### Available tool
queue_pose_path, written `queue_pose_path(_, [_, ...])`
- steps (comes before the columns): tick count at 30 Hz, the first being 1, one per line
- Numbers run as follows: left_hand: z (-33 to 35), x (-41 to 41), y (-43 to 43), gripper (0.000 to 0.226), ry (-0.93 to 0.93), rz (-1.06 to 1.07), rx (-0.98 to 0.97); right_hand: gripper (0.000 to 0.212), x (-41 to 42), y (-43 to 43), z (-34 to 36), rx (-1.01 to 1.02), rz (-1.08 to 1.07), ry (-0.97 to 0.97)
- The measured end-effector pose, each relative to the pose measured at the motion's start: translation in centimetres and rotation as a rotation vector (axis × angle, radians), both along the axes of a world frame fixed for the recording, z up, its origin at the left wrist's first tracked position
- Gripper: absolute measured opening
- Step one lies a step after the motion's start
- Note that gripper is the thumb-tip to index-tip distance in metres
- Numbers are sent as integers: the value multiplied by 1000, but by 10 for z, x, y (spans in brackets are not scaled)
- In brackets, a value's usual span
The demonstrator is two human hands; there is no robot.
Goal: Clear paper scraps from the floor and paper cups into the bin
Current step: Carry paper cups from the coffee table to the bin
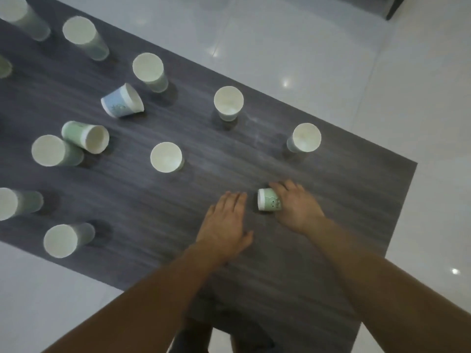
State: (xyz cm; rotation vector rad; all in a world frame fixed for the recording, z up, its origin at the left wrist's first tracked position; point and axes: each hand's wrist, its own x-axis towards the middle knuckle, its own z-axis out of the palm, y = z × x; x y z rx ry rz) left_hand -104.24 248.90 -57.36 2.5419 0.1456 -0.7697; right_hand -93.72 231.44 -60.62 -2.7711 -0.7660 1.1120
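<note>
Two hands rest low on the dark table (356, 189): I see the right hand (297, 206) curled round a green paper cup (267, 203) lying on its side, long axis and white-banded end pointing at the left hand (224, 222), which lies flat, fingers straight, just beside it. The cup's print is too blurred to read. Beyond the fingertips (274, 185) stand upright cups (228, 103).

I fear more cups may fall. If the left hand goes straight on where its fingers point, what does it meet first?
Likely nothing: the left hand points over bare table, through the gap between the middle upright cup and the right upright cup, though depth is uncertain.
</note>
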Motion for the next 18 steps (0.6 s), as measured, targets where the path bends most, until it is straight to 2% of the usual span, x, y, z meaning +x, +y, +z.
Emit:
queue_pose_path(4, [-1, 21, 1, 83, -78, -11, -10, 80, 1, 9, 23, 154, 138, -46])
queue_pose_path(9, [8, 45, 11, 77, -79, 6, -109, 69, 16, 21, 51, 275, 226, -94])
queue_pose_path(13, [11, 50, 12, 74, -81, 93, -183, 79, 41, 20, 62, 297, 274, -24])
queue_pose_path(15, [9, 48, 16, 71, -76, 163, -163, 89, 67, 13, 66, 347, 243, -55])
queue_pose_path(18, [4, 36, 26, 74, -63, 233, -125, 94, 109, 3, 60, 294, 43, -264])
